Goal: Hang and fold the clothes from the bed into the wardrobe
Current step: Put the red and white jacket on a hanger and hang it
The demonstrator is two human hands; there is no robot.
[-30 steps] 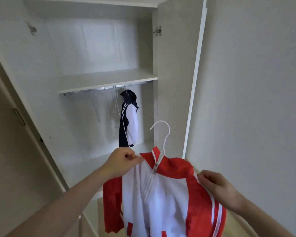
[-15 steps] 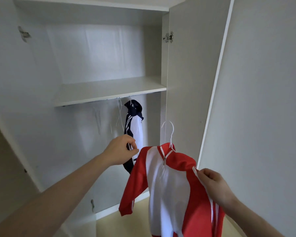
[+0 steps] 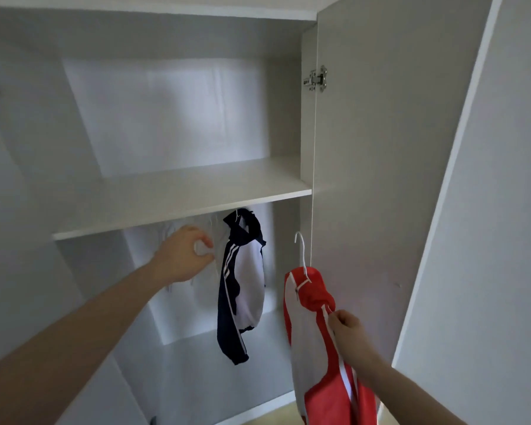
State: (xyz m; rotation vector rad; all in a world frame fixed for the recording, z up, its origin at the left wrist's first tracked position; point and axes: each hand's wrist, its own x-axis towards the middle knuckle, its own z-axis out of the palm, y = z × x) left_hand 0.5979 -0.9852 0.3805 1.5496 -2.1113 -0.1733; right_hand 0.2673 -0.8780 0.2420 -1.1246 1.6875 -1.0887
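A red and white jacket (image 3: pixel 311 351) hangs from a white hanger (image 3: pixel 301 251) in front of the wardrobe's right side, below the shelf. My right hand (image 3: pixel 347 331) pinches the jacket's shoulder seam and holds it up. Inside, a navy and white jacket (image 3: pixel 242 280) hangs from the rail under the shelf (image 3: pixel 181 194). Left of it hang faint, blurred empty white hangers (image 3: pixel 193 280). My left hand (image 3: pixel 184 256) is at those hangers with its fingers curled round one. The rail itself is hidden behind the shelf's edge.
The open wardrobe door (image 3: pixel 380 179) stands right beside the red jacket, with a metal hinge (image 3: pixel 316 79) at its top. A plain wall (image 3: pixel 497 240) lies further right. The wardrobe's bottom edge (image 3: pixel 258 409) runs below the jackets.
My left hand let go of the red jacket's left shoulder and moved up and left to the empty hangers. The red jacket now hangs edge-on from my right hand. The view tilted upward.
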